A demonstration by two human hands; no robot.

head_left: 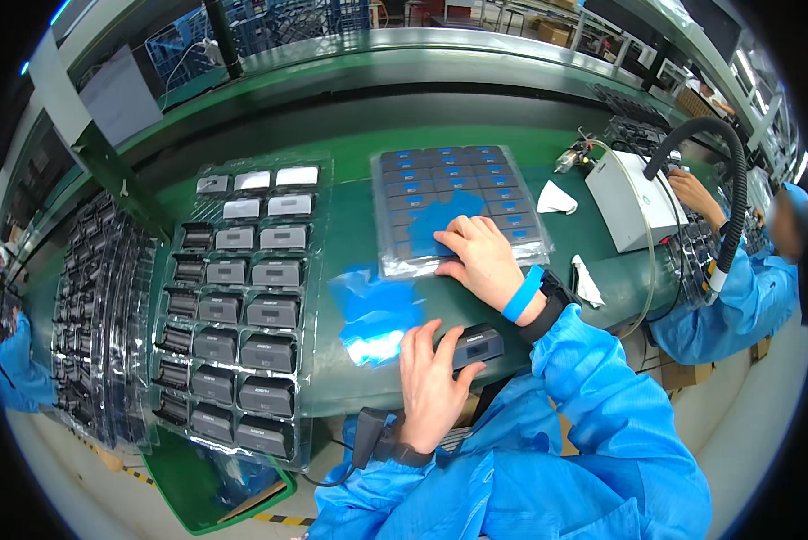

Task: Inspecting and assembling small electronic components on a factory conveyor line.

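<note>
Near the table's front edge lies a dark grey box-shaped device with a small dark window. My left hand has its fingers and thumb around the device's left end. Farther forward, my right hand is over the front of a clear plastic tray filled with rows of dark blocks with blue marks. Its fingers are bent onto a thin blue film sheet lying over the blocks; the exact grip is partly hidden. More loose blue film lies on the green table beside my left hand.
Left stands a clear tray of grey devices, beside stacked trays of dark parts. White cloths and a white box with a black hose are on the right. A co-worker sits there. A green bin stands below.
</note>
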